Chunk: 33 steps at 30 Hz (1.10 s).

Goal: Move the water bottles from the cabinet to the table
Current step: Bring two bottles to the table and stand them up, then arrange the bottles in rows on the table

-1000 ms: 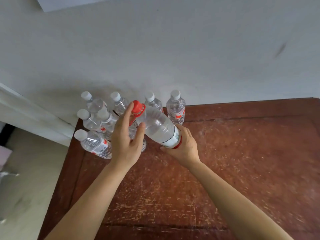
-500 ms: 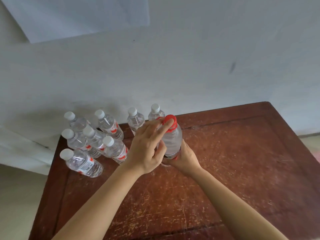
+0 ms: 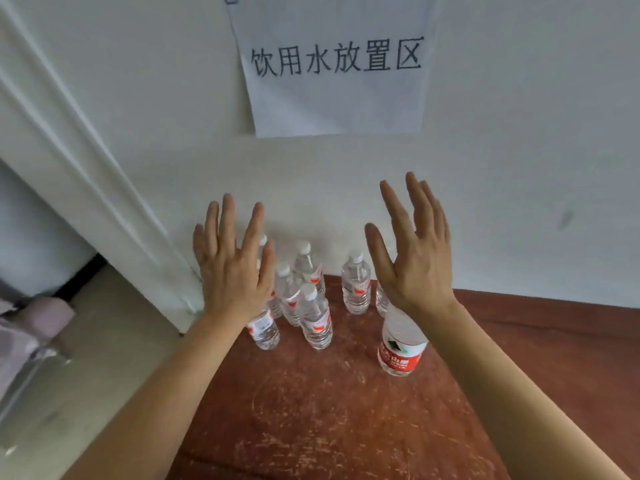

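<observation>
Red table (image 3: 346,410) holds a clear, red-labelled bottle (image 3: 401,344); left hand (image 3: 233,275) and right hand (image 3: 414,265) splayed.

Table (image 3: 329,410) against wall (image 3: 519,168). Small bottles (image 3: 315,320) clustered on table's 11 o'clock corner. Large bottle (image 3: 401,344) at cluster's 4 o'clock, near. Paper sign (image 3: 332,98) on wall, 12 o'clock above cluster.

Both bare arms reach forward. The left hand (image 3: 232,271) and the right hand (image 3: 414,259) are lifted with backs showing, fingers (image 3: 393,206) straight and spread, holding nothing.
</observation>
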Each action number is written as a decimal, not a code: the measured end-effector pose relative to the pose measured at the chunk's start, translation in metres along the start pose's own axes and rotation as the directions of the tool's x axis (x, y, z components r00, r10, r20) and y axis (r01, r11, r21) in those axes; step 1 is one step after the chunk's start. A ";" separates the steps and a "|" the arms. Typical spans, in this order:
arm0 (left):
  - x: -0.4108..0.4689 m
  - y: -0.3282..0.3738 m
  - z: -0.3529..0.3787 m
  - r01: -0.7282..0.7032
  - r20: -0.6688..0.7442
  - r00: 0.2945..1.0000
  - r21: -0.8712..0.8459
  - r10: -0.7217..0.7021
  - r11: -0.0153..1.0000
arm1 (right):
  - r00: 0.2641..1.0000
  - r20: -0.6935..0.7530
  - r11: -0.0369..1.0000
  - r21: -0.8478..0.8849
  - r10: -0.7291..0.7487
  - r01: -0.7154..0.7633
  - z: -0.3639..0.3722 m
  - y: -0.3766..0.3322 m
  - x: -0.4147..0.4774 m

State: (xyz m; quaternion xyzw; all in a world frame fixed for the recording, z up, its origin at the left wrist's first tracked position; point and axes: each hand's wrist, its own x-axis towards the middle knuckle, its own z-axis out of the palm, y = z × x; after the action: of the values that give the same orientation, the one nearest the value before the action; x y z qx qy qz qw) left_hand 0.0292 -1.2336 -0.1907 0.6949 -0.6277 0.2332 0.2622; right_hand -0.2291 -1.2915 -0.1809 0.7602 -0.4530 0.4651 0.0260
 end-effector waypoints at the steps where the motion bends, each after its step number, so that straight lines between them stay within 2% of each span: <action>1: -0.018 -0.021 -0.012 0.055 0.010 0.998 0.055 -0.056 0.997 | 0.997 0.046 0.997 0.038 -0.069 0.068 0.020 -0.019 -0.001; 4: -0.072 -0.069 -0.049 0.249 0.031 0.964 0.219 -0.262 0.943 | 0.938 0.236 0.962 0.159 -0.254 0.221 0.076 -0.075 -0.024; 6: -0.107 -0.097 -0.076 0.336 0.042 0.932 0.266 -0.359 0.903 | 0.899 0.301 0.941 0.217 -0.317 0.259 0.103 -0.112 -0.039; 8: -0.150 -0.135 -0.118 0.452 -0.029 0.880 0.359 -0.475 0.816 | 0.837 0.329 0.882 0.338 -0.437 0.328 0.123 -0.172 -0.054; 10: -0.196 -0.171 -0.168 0.536 -0.112 0.830 0.434 -0.547 0.724 | 0.766 0.320 0.804 0.436 -0.558 0.403 0.137 -0.238 -0.067; 15: -0.317 -0.234 -0.301 0.735 -0.323 0.639 0.524 -0.698 0.431 | 0.612 0.205 0.582 0.628 -0.764 0.516 0.145 -0.417 -0.123; 17: -0.363 -0.253 -0.348 0.767 -0.377 0.588 0.540 -0.716 0.346 | 0.561 0.168 0.510 0.675 -0.810 0.533 0.146 -0.488 -0.154; 20: -0.450 -0.283 -0.446 0.821 -0.471 0.472 0.544 -0.745 0.176 | 0.479 0.046 0.340 0.764 -0.876 0.549 0.130 -0.626 -0.222; 23: -0.518 -0.298 -0.527 0.854 -0.585 0.363 0.520 -0.725 0.009 | 0.407 -0.062 0.172 0.842 -0.911 0.512 0.105 -0.735 -0.278; 26: -0.564 -0.302 -0.582 0.865 -0.665 0.295 0.491 -0.686 -0.104 | 0.348 -0.128 0.063 0.871 -0.929 0.487 0.087 -0.809 -0.321; 28: -0.600 -0.308 -0.613 0.863 -0.721 0.216 0.456 -0.659 -0.216 | 0.298 -0.201 -0.046 0.888 -0.933 0.457 0.076 -0.860 -0.352; 30: -0.622 -0.313 -0.627 0.855 -0.750 0.180 0.439 -0.636 -0.276 | 0.271 -0.223 -0.087 0.896 -0.936 0.436 0.074 -0.893 -0.373; 32: -0.651 -0.322 -0.644 0.844 -0.782 0.101 0.395 -0.614 -0.364 | 0.222 -0.260 -0.158 0.906 -0.940 0.392 0.073 -0.938 -0.402; 33: -0.661 -0.329 -0.649 0.836 -0.794 0.091 0.389 -0.601 -0.388 | 0.202 -0.271 -0.184 0.911 -0.941 0.368 0.073 -0.957 -0.413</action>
State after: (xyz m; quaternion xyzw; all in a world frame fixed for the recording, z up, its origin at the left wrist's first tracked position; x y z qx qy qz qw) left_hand 0.2914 -0.2870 -0.1569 0.8973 0.2699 0.3487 0.0204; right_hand 0.4384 -0.4880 -0.1587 0.8373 0.4049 0.2782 -0.2401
